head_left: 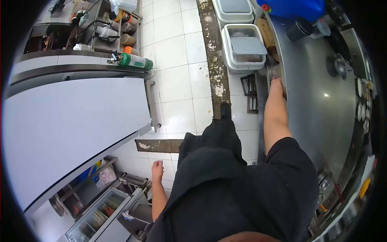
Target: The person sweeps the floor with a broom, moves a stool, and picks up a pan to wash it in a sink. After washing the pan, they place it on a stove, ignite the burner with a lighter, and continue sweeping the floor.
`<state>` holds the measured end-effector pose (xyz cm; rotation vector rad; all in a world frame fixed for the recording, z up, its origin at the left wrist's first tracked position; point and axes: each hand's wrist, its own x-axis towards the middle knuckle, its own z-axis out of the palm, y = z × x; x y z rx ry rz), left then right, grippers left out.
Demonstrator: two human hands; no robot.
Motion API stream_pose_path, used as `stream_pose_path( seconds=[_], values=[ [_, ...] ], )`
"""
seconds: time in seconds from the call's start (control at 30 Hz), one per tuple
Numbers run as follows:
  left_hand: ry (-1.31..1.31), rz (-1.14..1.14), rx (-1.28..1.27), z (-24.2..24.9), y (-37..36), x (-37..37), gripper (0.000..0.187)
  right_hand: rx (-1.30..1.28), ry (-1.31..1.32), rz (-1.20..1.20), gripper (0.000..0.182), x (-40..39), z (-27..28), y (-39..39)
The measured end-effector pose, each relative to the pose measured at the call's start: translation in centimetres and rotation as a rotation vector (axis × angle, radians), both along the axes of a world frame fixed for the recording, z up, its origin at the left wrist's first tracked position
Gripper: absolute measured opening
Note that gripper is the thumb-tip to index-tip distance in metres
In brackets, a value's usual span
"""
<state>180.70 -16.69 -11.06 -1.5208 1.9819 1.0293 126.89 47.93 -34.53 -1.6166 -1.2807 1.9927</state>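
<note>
My right hand (pixel 276 80) reaches under the edge of the steel counter (pixel 314 101). Its fingers look closed at a pale, see-through item (pixel 276 71) whose kind I cannot make out; the counter's edge hides part of it. My left hand (pixel 157 171) hangs low at my side, away from any object. Its fingers are loosely bent and a little apart, with nothing visible in them.
White bins (pixel 244 48) with grey lids stand ahead beside the counter. A dark metal rack (pixel 252 92) sits on the floor. To the left are a large white surface (pixel 76 121), a green cylinder (pixel 136 61) and a glass-topped food case (pixel 98 213). A dark channel (pixel 215 52) crosses the tiles.
</note>
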Motion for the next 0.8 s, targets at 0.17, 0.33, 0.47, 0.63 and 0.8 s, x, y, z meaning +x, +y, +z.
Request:
stream_pose_path(
  seconds=[0.17, 0.33, 0.47, 0.63, 0.8],
  values=[
    [0.05, -0.064, -0.018, 2.0, -0.4, -9.1, 0.033, 0.297, -0.098, 0.186, 0.057, -1.5, -4.6, 1.8],
    [-0.074, -0.155, 0.072, 1.3, 0.2, -11.4, 0.03, 0.641, -0.186, 0.44, 0.056, -0.6, -9.6, 3.8],
    [-0.103, -0.167, 0.087, -0.2, 0.2, -9.6, 0.036, 0.729, -0.164, 0.495, 0.054, -0.3, -10.6, 4.6],
    [-0.223, -0.34, 0.106, -4.0, -4.4, -6.0, 0.039, 0.516, 0.062, 0.253, 0.051, -0.7, -9.1, 4.4],
    [-0.142, -0.199, 0.178, -5.8, -10.0, -10.3, 0.037, 0.086, 0.246, -0.201, 0.05, 4.9, 3.9, -5.6]
  ],
)
